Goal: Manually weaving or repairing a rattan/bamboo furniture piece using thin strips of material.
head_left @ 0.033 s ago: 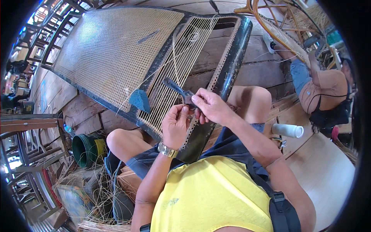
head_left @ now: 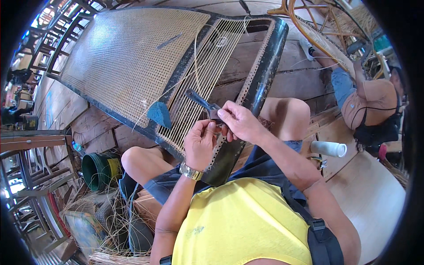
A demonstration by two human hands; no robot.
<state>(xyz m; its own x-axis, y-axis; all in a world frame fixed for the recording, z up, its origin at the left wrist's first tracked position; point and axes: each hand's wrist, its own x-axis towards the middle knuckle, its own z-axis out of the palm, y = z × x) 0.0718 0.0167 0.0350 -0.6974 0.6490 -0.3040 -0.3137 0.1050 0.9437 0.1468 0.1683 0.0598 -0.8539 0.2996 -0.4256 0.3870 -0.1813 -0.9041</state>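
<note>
My right hand grips a dark flat-handled tool, like a putty knife, its handle pointing up and left over the frame. Close beside it, my left hand is closed, thumb and fingertips pinched on what looks like the end of a cane strand that loops up over the panel. The fingertips hide the exact grip. Both hands are above the lower corner of a black wooden frame with holes along its edge. Parallel cane strands cross its narrow opening; woven cane mesh fills the wide section.
A blue block and a thin dark tool lie on the panel. A green bucket and loose cane are at my left, a white cylinder at my right. Another person sits at the far right.
The looped cane strand has shifted a little to the left over the panel. My hands and the tool have barely moved.
</note>
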